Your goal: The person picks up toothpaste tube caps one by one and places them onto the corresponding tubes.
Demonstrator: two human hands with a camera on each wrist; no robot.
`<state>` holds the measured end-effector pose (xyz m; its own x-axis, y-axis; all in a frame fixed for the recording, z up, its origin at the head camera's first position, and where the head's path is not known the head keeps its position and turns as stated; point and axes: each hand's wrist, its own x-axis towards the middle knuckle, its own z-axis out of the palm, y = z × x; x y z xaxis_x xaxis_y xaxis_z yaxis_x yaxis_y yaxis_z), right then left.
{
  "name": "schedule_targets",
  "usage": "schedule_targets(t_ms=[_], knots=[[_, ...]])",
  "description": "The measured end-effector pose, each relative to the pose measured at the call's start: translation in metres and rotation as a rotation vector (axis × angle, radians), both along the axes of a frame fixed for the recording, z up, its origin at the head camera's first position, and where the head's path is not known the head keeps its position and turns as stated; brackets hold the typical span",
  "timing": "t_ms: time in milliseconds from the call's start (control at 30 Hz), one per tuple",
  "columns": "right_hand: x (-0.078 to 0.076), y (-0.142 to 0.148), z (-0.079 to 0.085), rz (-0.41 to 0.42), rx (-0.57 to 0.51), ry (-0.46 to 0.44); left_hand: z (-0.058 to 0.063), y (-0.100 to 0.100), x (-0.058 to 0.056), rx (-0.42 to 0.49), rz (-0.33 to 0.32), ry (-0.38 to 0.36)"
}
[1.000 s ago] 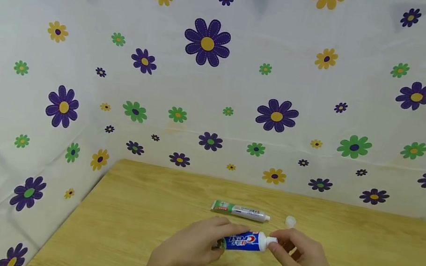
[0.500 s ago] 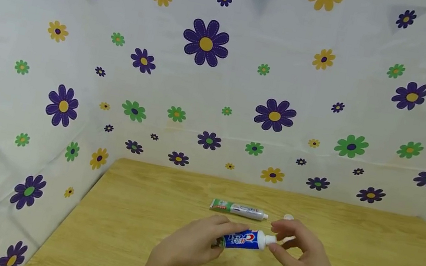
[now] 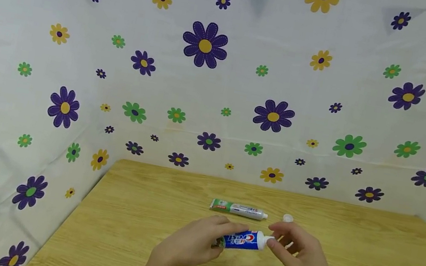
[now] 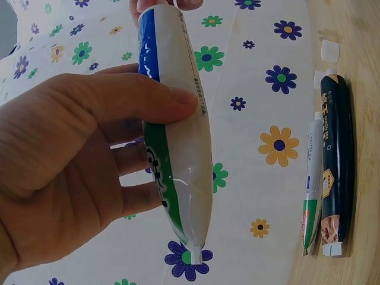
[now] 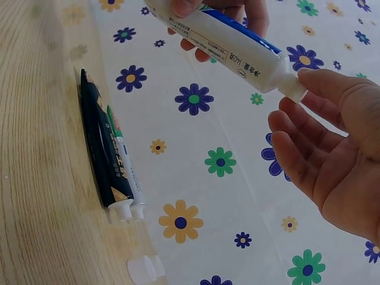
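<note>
My left hand [image 3: 193, 243] holds a blue and white Crest toothpaste tube [image 3: 243, 240] above the table, thumb on one face and fingers behind, as the left wrist view shows. The tube lies nearly level, its capped end towards the right. At that end my right hand [image 3: 302, 258] pinches the white cap [image 5: 293, 88] between thumb and forefinger; its other fingers are loosely bent. On the table behind lies a slim green and white toothpaste tube [image 3: 240, 210]. Beside it in the wrist views is a dark toothpaste tube [image 4: 336, 160], hidden in the head view.
Near the slim tube's nozzle end a loose white cap [image 3: 288, 218] sits on the wooden table [image 3: 367, 255]. The left wrist view shows another white cap [image 4: 330, 51] close by. A flower-patterned sheet [image 3: 222, 82] encloses the back and sides.
Half a second ago my right fingers were spread wider at the cap; now they have closed in on it again. My left hand and the tube stay nearly still.
</note>
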<state>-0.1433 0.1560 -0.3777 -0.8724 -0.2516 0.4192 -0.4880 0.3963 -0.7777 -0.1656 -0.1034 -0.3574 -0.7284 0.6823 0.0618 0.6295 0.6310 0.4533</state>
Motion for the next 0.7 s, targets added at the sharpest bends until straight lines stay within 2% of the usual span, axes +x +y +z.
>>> schedule_targets(t_ms=[200, 367, 700], knots=[[0.0002, 0.0003, -0.0014, 0.04, 0.005, 0.028, -0.0017, -0.0015, 0.0, 0.007, -0.004, 0.009], [-0.001, 0.0003, -0.002, 0.027, 0.023, 0.056, -0.0028, -0.0028, -0.0006, 0.015, -0.013, 0.025], [-0.0019, -0.0008, -0.0023, 0.008, 0.057, 0.021, -0.0037, -0.0031, -0.001, 0.015, -0.016, 0.038]])
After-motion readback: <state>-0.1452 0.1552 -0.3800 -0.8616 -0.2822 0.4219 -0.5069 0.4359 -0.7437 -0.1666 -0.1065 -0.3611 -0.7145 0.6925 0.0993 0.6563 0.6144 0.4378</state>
